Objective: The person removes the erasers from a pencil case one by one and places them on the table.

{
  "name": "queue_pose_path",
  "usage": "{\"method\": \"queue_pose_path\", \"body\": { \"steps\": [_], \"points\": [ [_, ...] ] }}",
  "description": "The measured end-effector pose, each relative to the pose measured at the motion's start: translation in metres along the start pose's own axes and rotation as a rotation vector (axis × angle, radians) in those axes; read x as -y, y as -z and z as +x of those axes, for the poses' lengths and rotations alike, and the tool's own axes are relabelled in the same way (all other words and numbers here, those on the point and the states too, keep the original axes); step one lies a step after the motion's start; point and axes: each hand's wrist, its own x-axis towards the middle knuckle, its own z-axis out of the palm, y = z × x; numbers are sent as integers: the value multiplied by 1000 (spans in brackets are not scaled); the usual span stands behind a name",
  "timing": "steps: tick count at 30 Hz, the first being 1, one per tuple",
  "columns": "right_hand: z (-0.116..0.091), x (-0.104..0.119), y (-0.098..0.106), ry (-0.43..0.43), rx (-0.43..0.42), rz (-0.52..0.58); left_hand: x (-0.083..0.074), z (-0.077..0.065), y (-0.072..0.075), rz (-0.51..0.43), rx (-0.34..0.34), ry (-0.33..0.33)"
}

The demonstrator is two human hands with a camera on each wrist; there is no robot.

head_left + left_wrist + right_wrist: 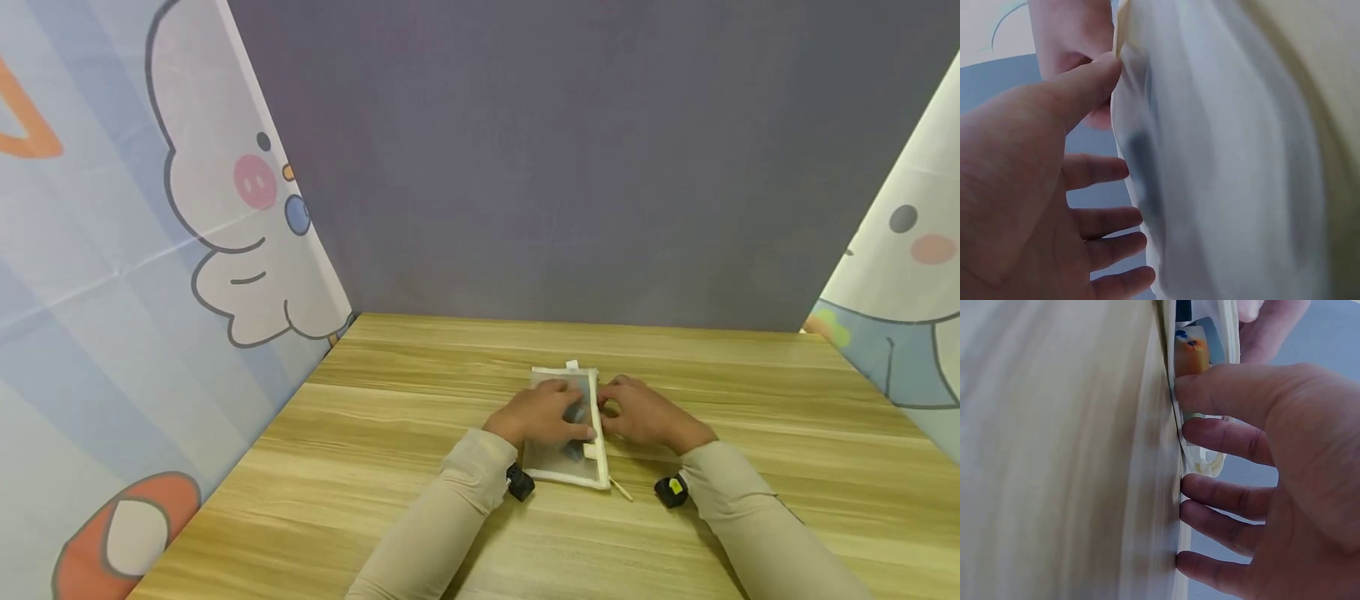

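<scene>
A translucent zip pouch (555, 467) with cream trim lies flat on the table, dark contents showing through it. My left hand (546, 414) rests over its top with fingers spread, the thumb (1088, 84) touching the trimmed edge. At the pouch's right side is my right hand (637, 412), its thumb and index fingertips right at that edge. In the right wrist view the edge gapes, and an orange-and-white item (1191, 353) shows inside. The other right fingers (1225, 494) reach down to the tabletop. A cream pull cord (621, 489) trails from the near corner.
The wood-grain table (420, 392) extends around the pouch. Behind it stands a dark grey panel (570, 167), with cartoon-printed cloths (225, 208) on both sides. Each wrist carries a small black camera (670, 491).
</scene>
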Motion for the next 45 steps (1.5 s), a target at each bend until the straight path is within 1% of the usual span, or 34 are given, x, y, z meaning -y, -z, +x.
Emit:
{"method": "queue_pose_path", "body": {
  "steps": [3,7,11,18,24,31,39,45],
  "points": [
    [-1,0,0,13,-3,0,-6,0,-1,39,12,10],
    [-1,0,-1,27,-8,-2,-13,1,-2,106,1,5],
    [-2,1,-1,32,-14,-18,-18,2,-3,113,-20,18],
    [-2,2,1,41,-6,-33,-18,4,-7,70,-72,52],
    [-3,-2,1,23,8,-21,-19,5,-7,45,-85,67],
    [-2,-3,0,34,-4,-22,-22,5,-9,10,-94,114],
    [-3,-2,1,25,-5,-19,-24,5,-9,-42,-123,109],
    [-3,-1,2,25,5,-7,-26,4,-9,-137,-135,113]
  ]
}}
